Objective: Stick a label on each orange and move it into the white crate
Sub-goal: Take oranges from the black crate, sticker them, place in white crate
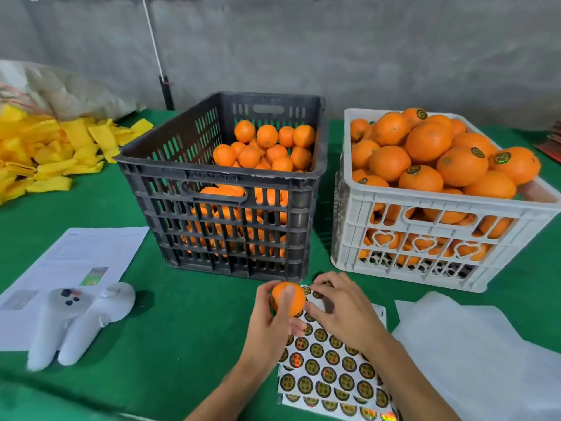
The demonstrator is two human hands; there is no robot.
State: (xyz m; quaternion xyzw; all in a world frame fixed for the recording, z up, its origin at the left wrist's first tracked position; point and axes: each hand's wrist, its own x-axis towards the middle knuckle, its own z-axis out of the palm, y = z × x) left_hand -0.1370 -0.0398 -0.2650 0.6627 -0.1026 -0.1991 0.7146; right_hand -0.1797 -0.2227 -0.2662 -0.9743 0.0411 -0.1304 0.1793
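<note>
One orange [288,298] gripped in left hand [274,320] | right hand [340,308] fingers curled on label sheet [331,360], near table's front edge | risk: label creases while peeling.

Grey concrete wall [334,50] behind a green-covered table [188,323], evenly lit.

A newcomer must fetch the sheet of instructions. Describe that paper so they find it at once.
Start from the black crate in the middle of the green table and look to its left. There a white printed paper lies flat, its near corner under two white controllers. Unlike the plain white foam sheets on the right, it bears text and a small coloured picture.
</note>
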